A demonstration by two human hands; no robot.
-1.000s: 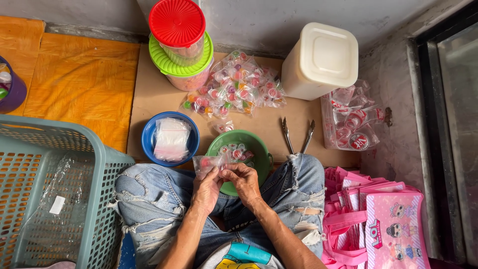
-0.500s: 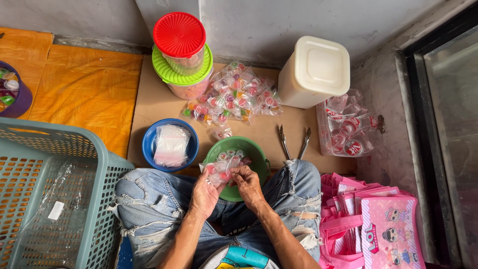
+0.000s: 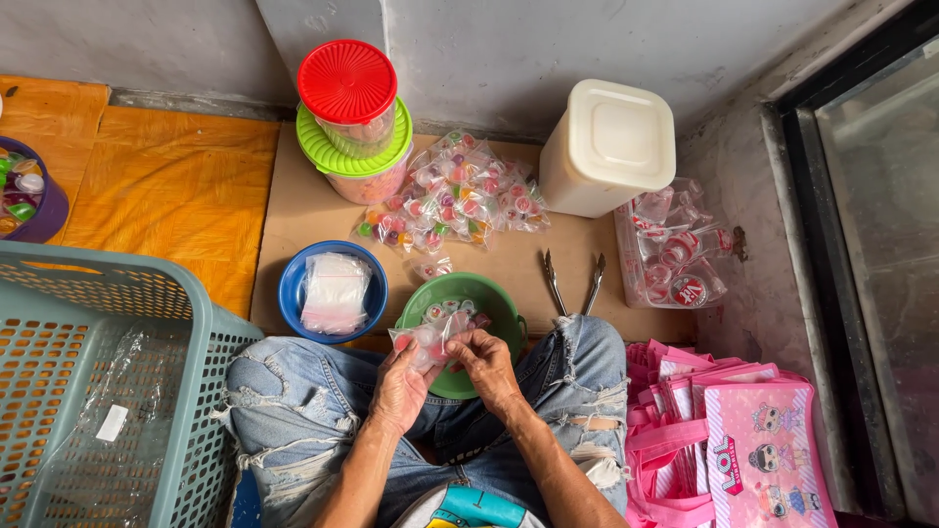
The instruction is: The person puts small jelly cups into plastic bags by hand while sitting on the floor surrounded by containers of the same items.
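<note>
Teal mesh basket [image 3: 88, 323] sits left, pink printed bags [image 3: 743, 440] stacked right. Back by the wall: cream lidded tub [image 3: 608, 147], red-lidded jar [image 3: 348, 93] stacked on a green-lidded one [image 3: 360, 161]. Metal tongs [image 3: 572, 284] lie on the cardboard mat [image 3: 293, 210], blue bowl [image 3: 293, 293] holds clear bags.

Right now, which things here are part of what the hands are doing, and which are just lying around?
In use:
left hand and right hand, both gripping the small clear bag
green bowl
blue bowl of empty bags
pile of filled bags

Lying about:
metal tongs
white lidded tub
mesh basket
pink bags
</note>
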